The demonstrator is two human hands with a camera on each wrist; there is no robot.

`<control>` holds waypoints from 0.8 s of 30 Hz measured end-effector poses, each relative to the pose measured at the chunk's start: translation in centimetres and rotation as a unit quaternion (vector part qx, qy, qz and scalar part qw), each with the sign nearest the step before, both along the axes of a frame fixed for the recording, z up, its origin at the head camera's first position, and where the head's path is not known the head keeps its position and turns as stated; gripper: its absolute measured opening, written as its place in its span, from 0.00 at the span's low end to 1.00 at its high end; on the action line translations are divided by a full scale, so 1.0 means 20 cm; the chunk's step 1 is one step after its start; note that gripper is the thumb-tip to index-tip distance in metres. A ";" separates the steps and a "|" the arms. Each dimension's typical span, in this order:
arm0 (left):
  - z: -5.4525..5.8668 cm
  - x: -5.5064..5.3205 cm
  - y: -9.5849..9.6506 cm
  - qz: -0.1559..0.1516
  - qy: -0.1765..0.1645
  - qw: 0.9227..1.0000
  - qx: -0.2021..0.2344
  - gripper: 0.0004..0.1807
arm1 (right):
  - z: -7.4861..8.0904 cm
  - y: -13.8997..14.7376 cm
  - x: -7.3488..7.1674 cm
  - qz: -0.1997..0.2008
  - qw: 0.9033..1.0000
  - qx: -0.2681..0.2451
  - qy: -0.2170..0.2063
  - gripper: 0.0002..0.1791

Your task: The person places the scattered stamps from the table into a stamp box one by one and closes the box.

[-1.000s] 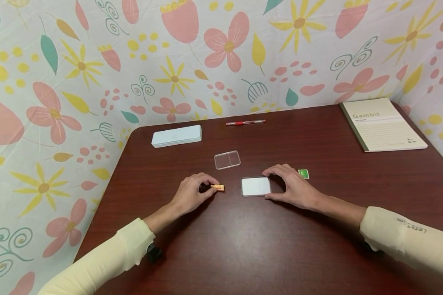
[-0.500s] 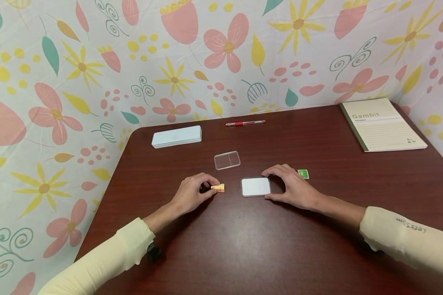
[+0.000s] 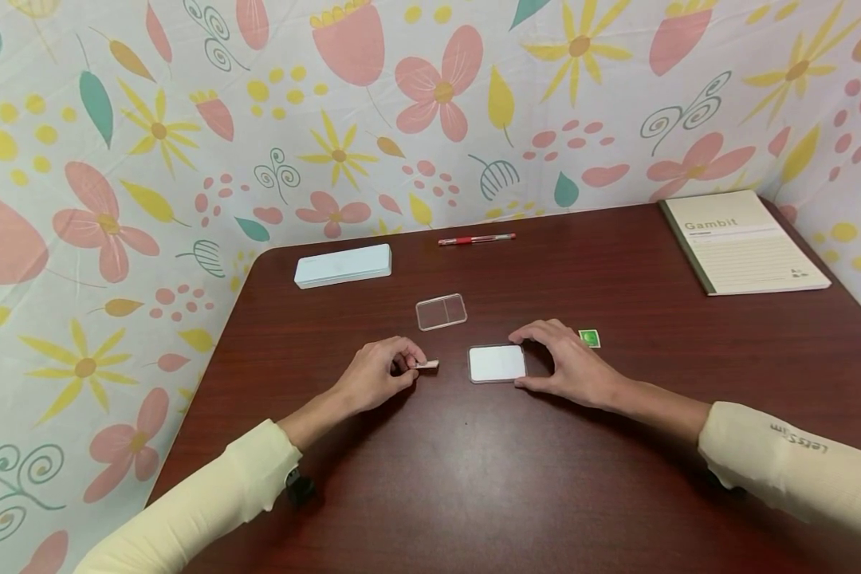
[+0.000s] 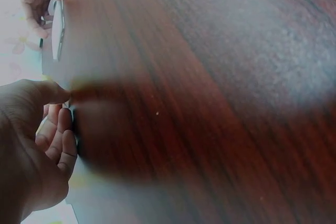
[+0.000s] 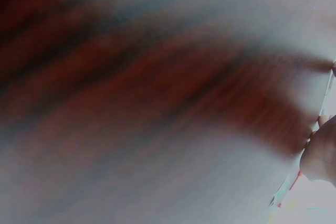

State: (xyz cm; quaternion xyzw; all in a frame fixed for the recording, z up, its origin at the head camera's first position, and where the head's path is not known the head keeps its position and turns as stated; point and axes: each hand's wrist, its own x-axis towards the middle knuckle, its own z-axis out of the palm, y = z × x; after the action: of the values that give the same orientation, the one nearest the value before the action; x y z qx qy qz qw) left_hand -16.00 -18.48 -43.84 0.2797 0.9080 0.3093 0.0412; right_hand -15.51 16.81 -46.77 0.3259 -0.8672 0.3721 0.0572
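My left hand pinches a small stamp-like piece of paper between thumb and fingertips, just above the table. Its pale thin side faces the head camera; part of it is hidden by the fingers. To its right lies a flat clear case with a white insert. Thumb and index finger of my right hand hold this case at its right corners. A green stamp-like square lies just beyond the right hand. In the left wrist view, the left hand hides most of the paper; the right wrist view is blurred.
A transparent lid lies behind the case. Farther back are a pale blue pencil box and a red pen. A notebook lies at the back right. A flowered cloth hangs behind the table.
The paper in my left fingers has turned, from its orange-yellow printed face to a thin pale side. The right hand and the case have stayed put.
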 end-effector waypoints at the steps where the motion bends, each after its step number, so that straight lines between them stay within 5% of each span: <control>1: 0.00 0.00 0.00 0.000 -0.002 1.000 -0.002 0.10 | 0.00 0.00 0.00 0.000 1.000 0.000 0.000 0.33; 24: 0.03 -0.01 0.00 0.017 -0.014 1.000 -0.007 0.05 | 0.00 0.00 0.00 0.002 1.000 0.000 0.003 0.33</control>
State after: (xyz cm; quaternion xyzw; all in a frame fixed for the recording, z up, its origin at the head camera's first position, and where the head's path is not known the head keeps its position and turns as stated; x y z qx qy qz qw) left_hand -16.25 -18.39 -43.28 0.2597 0.9139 0.3079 0.0510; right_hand -15.49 16.85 -46.72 0.3283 -0.8667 0.3709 0.0587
